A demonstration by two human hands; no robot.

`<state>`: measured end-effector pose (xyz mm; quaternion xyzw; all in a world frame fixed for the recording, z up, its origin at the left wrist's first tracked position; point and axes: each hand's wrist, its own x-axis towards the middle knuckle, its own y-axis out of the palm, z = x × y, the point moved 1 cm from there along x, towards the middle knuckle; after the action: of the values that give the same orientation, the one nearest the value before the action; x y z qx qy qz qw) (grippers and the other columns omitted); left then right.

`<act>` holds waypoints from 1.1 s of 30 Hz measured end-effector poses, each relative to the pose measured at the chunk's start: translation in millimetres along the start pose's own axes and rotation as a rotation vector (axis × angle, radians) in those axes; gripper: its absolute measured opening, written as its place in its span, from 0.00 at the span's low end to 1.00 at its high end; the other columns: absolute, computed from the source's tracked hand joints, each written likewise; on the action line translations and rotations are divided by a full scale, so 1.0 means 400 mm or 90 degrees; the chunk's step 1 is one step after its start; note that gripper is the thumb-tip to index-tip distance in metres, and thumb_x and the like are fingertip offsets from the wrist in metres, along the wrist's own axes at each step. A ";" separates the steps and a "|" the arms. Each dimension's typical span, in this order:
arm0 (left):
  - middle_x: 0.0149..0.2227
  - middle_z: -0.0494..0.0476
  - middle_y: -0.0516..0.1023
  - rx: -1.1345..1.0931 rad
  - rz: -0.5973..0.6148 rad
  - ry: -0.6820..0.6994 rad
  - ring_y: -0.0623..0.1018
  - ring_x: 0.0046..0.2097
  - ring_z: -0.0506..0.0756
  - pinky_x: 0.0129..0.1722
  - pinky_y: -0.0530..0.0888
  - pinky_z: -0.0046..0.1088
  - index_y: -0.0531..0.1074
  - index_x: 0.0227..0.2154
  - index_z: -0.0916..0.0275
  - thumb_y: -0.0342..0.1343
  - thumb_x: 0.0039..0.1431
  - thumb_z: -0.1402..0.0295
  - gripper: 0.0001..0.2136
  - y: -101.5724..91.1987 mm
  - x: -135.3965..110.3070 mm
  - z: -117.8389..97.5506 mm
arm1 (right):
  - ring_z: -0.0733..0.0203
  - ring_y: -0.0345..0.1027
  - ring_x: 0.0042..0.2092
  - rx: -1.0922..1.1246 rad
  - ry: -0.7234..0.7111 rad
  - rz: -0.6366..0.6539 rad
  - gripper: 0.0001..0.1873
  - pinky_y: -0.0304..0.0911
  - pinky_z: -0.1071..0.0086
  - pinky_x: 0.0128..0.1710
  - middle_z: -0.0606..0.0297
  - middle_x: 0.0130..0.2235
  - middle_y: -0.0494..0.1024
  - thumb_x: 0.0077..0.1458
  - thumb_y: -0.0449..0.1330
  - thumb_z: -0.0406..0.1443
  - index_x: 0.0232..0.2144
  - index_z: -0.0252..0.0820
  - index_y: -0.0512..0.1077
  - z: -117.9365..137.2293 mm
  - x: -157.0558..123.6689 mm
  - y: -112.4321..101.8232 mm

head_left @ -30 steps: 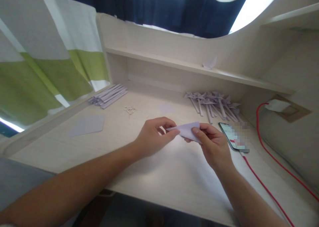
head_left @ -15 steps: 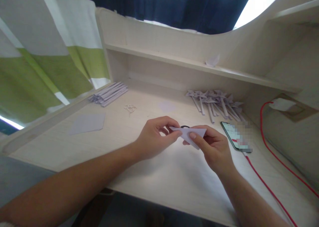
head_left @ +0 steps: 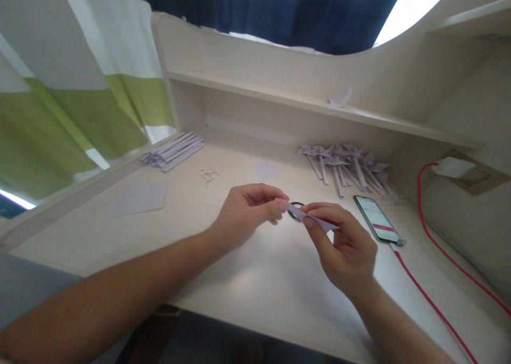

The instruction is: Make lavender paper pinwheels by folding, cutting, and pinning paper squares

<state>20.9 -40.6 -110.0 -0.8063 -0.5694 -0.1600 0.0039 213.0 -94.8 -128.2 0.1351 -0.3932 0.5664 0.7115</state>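
Note:
A folded piece of white paper (head_left: 323, 224) is held above the desk between my two hands. My left hand (head_left: 255, 211) pinches its left corner between thumb and fingertips. Thumb and fingers of my right hand (head_left: 344, 241) are closed on the paper's right part, and the sheet is seen nearly edge-on. Behind the paper a dark ring-shaped object (head_left: 294, 213) lies on the desk, partly covered by paper and fingers.
Rolled paper sticks (head_left: 175, 151) lie at the back left, near small white pieces (head_left: 208, 176) and paper sheets (head_left: 139, 198). Several paper pinwheels (head_left: 339, 159) are piled at the back right. A phone (head_left: 375, 217) with a red cable (head_left: 433, 297) lies right of my hands.
The folded paper has turned from showing its triangular face to nearly edge-on. My right hand has shifted slightly right and down; my left has moved slightly left.

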 end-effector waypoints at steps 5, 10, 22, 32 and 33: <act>0.24 0.52 0.81 0.030 0.020 0.007 0.77 0.28 0.50 0.31 0.78 0.27 0.83 0.31 0.62 0.69 0.53 0.69 0.03 0.004 -0.003 -0.007 | 0.51 0.78 0.44 0.000 0.047 0.055 0.11 0.72 0.55 0.46 0.60 0.46 0.82 0.62 0.66 0.33 0.47 0.50 0.78 -0.003 -0.003 -0.003; 0.25 0.53 0.81 0.027 0.049 0.004 0.77 0.28 0.50 0.31 0.78 0.27 0.83 0.30 0.63 0.67 0.54 0.69 0.03 0.007 -0.004 -0.013 | 0.52 0.79 0.43 0.011 0.090 0.077 0.10 0.73 0.57 0.45 0.62 0.43 0.84 0.63 0.66 0.34 0.46 0.51 0.80 -0.005 -0.003 -0.006; 0.26 0.54 0.81 0.080 0.045 0.049 0.76 0.30 0.52 0.32 0.76 0.28 0.84 0.29 0.62 0.66 0.56 0.70 0.03 0.009 -0.006 -0.017 | 0.53 0.80 0.37 0.005 0.122 0.064 0.07 0.74 0.58 0.38 0.63 0.37 0.86 0.63 0.67 0.37 0.43 0.49 0.83 0.000 0.000 -0.008; 0.24 0.52 0.80 0.081 0.004 0.038 0.76 0.28 0.51 0.31 0.75 0.27 0.84 0.31 0.62 0.68 0.55 0.68 0.04 0.007 -0.005 -0.001 | 0.54 0.80 0.32 0.048 0.190 0.054 0.06 0.75 0.61 0.32 0.63 0.32 0.85 0.61 0.68 0.40 0.40 0.47 0.83 0.003 0.010 -0.004; 0.24 0.52 0.80 0.078 0.000 0.036 0.75 0.28 0.50 0.31 0.75 0.27 0.84 0.31 0.62 0.69 0.55 0.68 0.04 0.006 -0.004 0.000 | 0.55 0.80 0.31 0.053 0.199 0.047 0.06 0.75 0.62 0.32 0.63 0.32 0.85 0.61 0.68 0.40 0.40 0.47 0.83 0.003 0.012 -0.003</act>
<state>22.4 -43.0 -110.2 -0.7997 -0.5778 -0.1477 0.0695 213.9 -92.8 -123.8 0.0605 -0.2587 0.6221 0.7365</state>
